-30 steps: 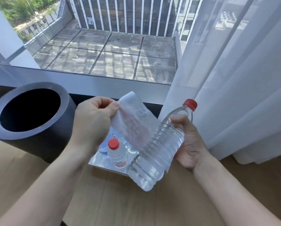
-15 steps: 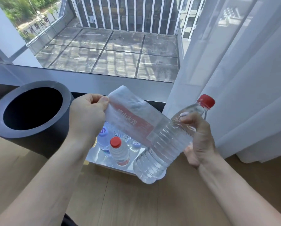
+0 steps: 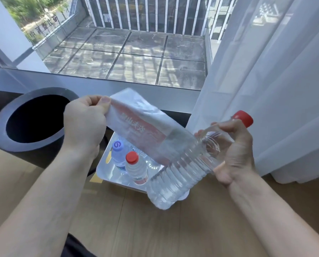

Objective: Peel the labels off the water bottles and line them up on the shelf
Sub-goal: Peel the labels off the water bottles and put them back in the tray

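My right hand (image 3: 234, 151) grips a clear water bottle (image 3: 181, 175) with a red cap near its neck, tilted with its base toward me. My left hand (image 3: 84, 127) pinches the free end of its white and red label (image 3: 140, 127), which stretches taut from the bottle's middle up to the left. Below, a silver tray (image 3: 108, 175) on the wooden floor holds a red-capped bottle (image 3: 136, 167) and a purple-capped bottle (image 3: 119, 154), both upright. Other bottles behind them are mostly hidden by the label.
A dark grey round bin (image 3: 31, 125) with an open top stands at the left, beside my left hand. A white sheer curtain (image 3: 266, 80) hangs on the right. A window sill (image 3: 99, 86) and glass lie beyond.
My left hand has pulled the label further off the bottle, up and to the left. My right hand has shifted the bottle to the right and laid it flatter.
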{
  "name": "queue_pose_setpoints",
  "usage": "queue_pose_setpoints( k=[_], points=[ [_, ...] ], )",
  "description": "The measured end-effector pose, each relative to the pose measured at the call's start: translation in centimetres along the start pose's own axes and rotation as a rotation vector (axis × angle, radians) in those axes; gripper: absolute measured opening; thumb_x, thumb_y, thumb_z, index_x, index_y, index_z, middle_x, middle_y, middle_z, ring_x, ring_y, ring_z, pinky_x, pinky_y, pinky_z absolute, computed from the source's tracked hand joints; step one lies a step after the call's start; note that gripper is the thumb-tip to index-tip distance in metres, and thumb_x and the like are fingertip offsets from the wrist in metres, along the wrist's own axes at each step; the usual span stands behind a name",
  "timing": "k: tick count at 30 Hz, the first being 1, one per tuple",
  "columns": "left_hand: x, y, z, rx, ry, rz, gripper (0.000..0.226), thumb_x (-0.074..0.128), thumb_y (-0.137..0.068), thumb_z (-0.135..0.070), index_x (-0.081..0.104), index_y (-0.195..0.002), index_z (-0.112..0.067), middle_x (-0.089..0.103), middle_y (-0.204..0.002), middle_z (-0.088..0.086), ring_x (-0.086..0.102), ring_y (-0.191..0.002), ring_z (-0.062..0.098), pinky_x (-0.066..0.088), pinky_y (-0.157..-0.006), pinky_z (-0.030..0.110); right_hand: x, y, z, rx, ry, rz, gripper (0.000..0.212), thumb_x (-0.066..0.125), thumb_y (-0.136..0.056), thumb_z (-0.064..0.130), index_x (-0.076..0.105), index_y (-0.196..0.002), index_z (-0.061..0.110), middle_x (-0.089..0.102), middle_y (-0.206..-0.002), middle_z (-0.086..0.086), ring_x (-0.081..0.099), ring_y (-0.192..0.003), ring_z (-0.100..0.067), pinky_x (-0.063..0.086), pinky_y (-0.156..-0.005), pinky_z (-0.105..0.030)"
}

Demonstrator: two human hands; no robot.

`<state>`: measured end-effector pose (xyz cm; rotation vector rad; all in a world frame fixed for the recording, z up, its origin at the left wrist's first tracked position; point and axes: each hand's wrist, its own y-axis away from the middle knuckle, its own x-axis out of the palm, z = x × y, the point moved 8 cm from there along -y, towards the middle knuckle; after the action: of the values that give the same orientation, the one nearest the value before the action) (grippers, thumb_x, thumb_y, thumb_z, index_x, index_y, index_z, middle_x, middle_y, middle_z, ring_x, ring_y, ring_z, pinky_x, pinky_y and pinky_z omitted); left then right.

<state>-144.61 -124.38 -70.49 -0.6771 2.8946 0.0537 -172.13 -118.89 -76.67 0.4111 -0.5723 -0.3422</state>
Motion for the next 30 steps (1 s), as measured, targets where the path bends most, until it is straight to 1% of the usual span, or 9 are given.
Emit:
queue_pose_setpoints(
  k=[4,7,9,11,13,17,19,26,30],
  points=[
    [0.4,0.2,1.0,-0.020,-0.020,0.028,0.027,0.057,-0.091,-0.011,0.058,-0.065,-0.021,0.057,-0.065,-0.004,0.051,-0.056,0.004,0.044,-0.051,0.007,-0.9,-0.2,0.3,-0.030,0.004,-0.076,0.014,0.067,-0.051,0.021,0.059,-0.061,0.014,0.064,-0.059,-0.010,0.062,-0.058,-0.025,0.047,-0.076,-0.038],
    [-0.7,-1.2,2.6,-0.121,0.017,-0.003,0.024,0.055,-0.090,-0.007,0.059,-0.069,-0.018,0.059,-0.066,-0.003,0.053,-0.062,0.009,0.047,-0.063,0.021,0.8,1.0,1.5,-0.049,0.089,0.094,0.016,0.065,-0.046,0.019,0.058,-0.059,0.013,0.067,-0.057,-0.012,0.064,-0.060,-0.027,0.050,-0.073,-0.035],
    [-3.4,-3.4,4.7,-0.233,0.074,-0.102,0.026,0.053,-0.087,-0.002,0.057,-0.067,-0.017,0.060,-0.062,-0.006,0.056,-0.069,0.017,0.046,-0.056,0.020,1.6,2.0,1.9,-0.020,0.052,0.201,0.012,0.059,-0.045,0.018,0.060,-0.055,0.012,0.067,-0.058,-0.016,0.065,-0.062,-0.029,0.051,-0.073,-0.034],
    [-5.9,-5.2,6.6,-0.293,0.032,-0.165,0.019,0.055,-0.086,-0.011,0.059,-0.069,-0.016,0.059,-0.074,-0.001,0.056,-0.084,0.023,0.045,-0.051,0.015,1.4,2.5,2.3,0.011,0.026,0.225,0.015,0.056,-0.046,0.019,0.060,-0.057,0.009,0.066,-0.055,-0.014,0.066,-0.063,-0.030,0.054,-0.079,-0.037],
    [-6.0,-4.9,5.8,-0.225,-0.090,-0.147,0.012,0.057,-0.087,-0.023,0.064,-0.082,-0.015,0.061,-0.084,0.002,0.055,-0.084,0.020,0.046,-0.061,0.022,1.1,2.8,2.6,0.024,0.046,0.211,0.016,0.059,-0.042,0.018,0.062,-0.056,0.010,0.065,-0.055,-0.012,0.066,-0.062,-0.029,0.053,-0.080,-0.040],
    [-1.9,-1.1,0.9,0.071,-0.207,-0.044,0.007,0.062,-0.086,-0.025,0.066,-0.090,-0.020,0.059,-0.071,-0.011,0.053,-0.059,-0.001,0.045,-0.066,0.024,1.2,3.0,3.2,-0.159,0.434,0.119,0.005,0.064,-0.049,0.010,0.066,-0.049,0.015,0.065,-0.062,-0.009,0.062,-0.063,-0.022,0.055,-0.060,-0.030],
    [-0.4,0.6,0.1,0.133,-0.263,0.019,0.009,0.065,-0.085,-0.029,0.066,-0.079,-0.022,0.061,-0.067,-0.011,0.053,-0.047,-0.004,0.047,-0.062,0.025,1.6,3.1,3.0,-0.212,0.572,0.096,0.004,0.065,-0.051,0.014,0.068,-0.050,0.016,0.066,-0.063,-0.008,0.063,-0.067,-0.023,0.056,-0.066,-0.038],
    [4.1,4.2,0.3,0.074,-0.297,0.399,0.016,0.070,-0.081,-0.031,0.072,-0.070,-0.019,0.069,-0.066,0.003,0.058,-0.054,0.006,0.045,-0.045,0.008,2.1,3.6,2.3,-0.104,0.411,0.096,0.008,0.063,-0.052,0.012,0.069,-0.046,0.013,0.065,-0.062,-0.010,0.063,-0.065,-0.024,0.059,-0.053,-0.027],
    [5.7,6.0,0.0,0.087,-0.239,0.502,0.015,0.069,-0.082,-0.032,0.075,-0.073,-0.022,0.071,-0.062,-0.006,0.063,-0.059,0.006,0.052,-0.057,0.022,2.9,4.2,2.4,-0.120,0.480,0.148,0.009,0.061,-0.053,0.012,0.069,-0.049,0.014,0.066,-0.059,-0.008,0.063,-0.065,-0.023,0.058,-0.059,-0.031]
  ],
)
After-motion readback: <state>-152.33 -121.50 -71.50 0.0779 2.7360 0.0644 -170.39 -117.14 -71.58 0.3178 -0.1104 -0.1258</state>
